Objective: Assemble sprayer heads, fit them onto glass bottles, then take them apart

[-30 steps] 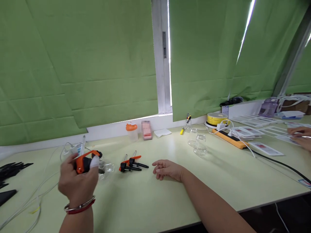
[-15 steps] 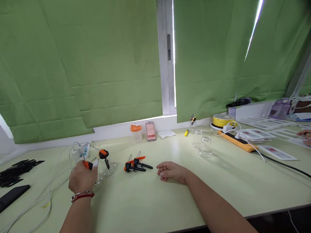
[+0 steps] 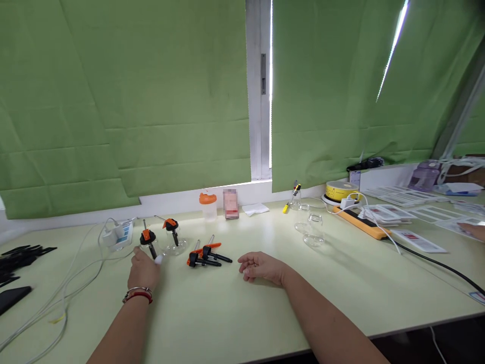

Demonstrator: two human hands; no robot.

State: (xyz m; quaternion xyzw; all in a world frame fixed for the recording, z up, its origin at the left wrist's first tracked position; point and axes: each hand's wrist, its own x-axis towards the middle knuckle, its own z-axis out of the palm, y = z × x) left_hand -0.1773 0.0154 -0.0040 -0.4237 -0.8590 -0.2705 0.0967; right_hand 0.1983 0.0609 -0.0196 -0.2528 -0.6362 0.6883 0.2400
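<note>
My left hand (image 3: 143, 272), with a white cover on its thumb, is closed around the lower part of a glass bottle. That bottle's black-and-orange top (image 3: 147, 236) stands upright above my fingers, a metal tube rising from it; most of the glass is hidden by the hand. Just right of it stands a second clear glass bottle (image 3: 177, 246) with a similar top (image 3: 170, 224). Two loose black-and-orange tops (image 3: 204, 257) lie on the table between my hands. My right hand (image 3: 261, 266) rests on its side, fingers apart and slightly bent, holding nothing.
Topless glass bottles (image 3: 313, 236) stand right of centre. An orange-lidded cup (image 3: 208, 206) is by the wall. White cables (image 3: 81, 268), a power strip (image 3: 127, 233) and black parts (image 3: 22, 260) lie left. At right are an orange power strip (image 3: 359, 223) and another person's hand (image 3: 472, 230).
My left hand has moved from the black-and-orange top down and right to the bottle's lower part. The top now sits upright on the bottle. My right hand keeps its place on the table.
</note>
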